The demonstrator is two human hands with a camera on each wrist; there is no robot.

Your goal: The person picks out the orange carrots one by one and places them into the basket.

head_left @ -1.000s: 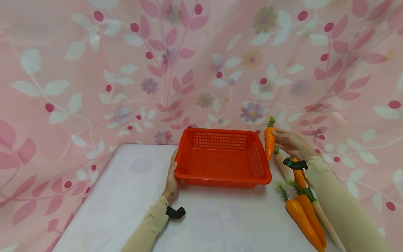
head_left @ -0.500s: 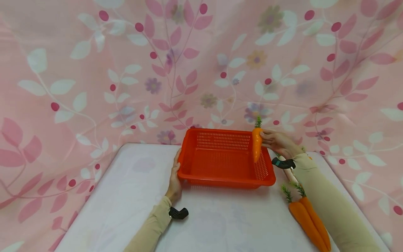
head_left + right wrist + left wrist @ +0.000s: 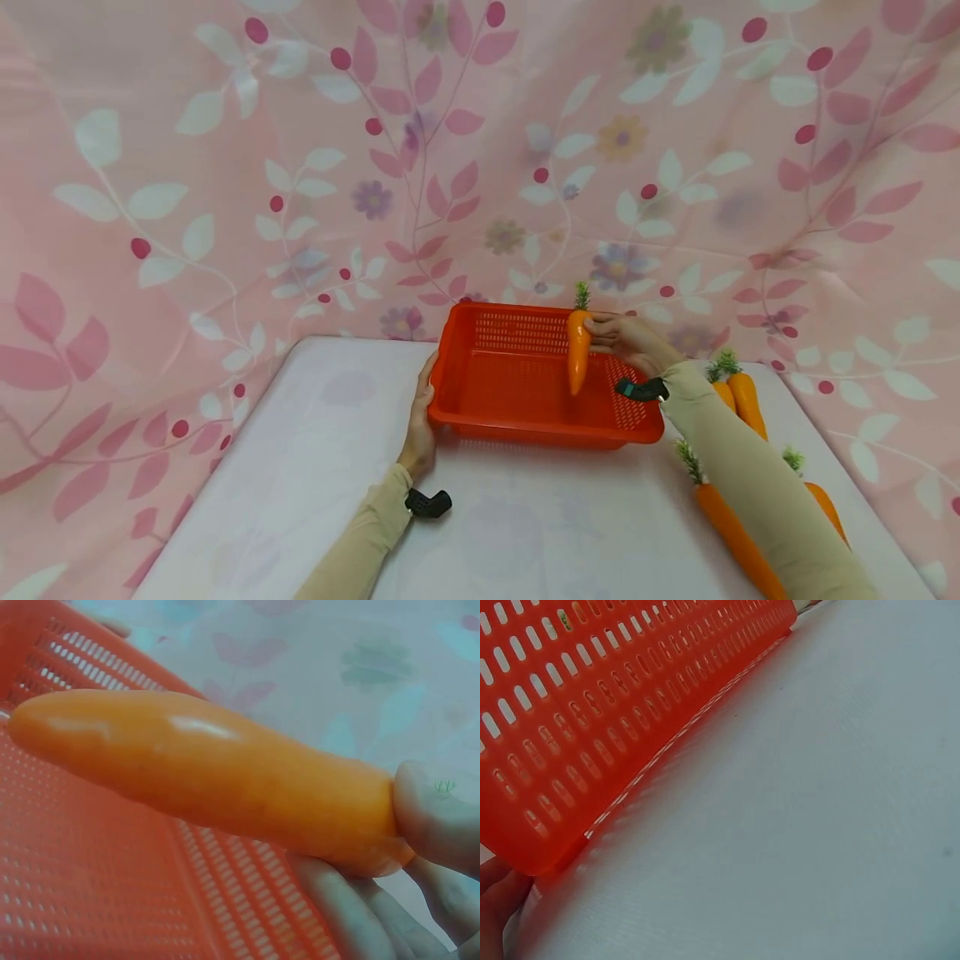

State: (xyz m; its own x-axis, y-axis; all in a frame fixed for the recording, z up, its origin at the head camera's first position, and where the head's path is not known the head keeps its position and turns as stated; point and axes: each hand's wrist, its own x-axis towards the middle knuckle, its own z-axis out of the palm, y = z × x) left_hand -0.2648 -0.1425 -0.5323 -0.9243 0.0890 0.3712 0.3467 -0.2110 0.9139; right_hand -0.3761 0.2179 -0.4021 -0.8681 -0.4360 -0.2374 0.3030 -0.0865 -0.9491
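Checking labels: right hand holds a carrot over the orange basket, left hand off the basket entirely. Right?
Not quite. The left hand rests against the orange basket at its left rim, as the head view shows. The right hand does hold the carrot over it.

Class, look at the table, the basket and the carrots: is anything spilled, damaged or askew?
Nothing stands out. The red basket sits flat, the right hand holds a carrot over it, and the left hand steadies its side.
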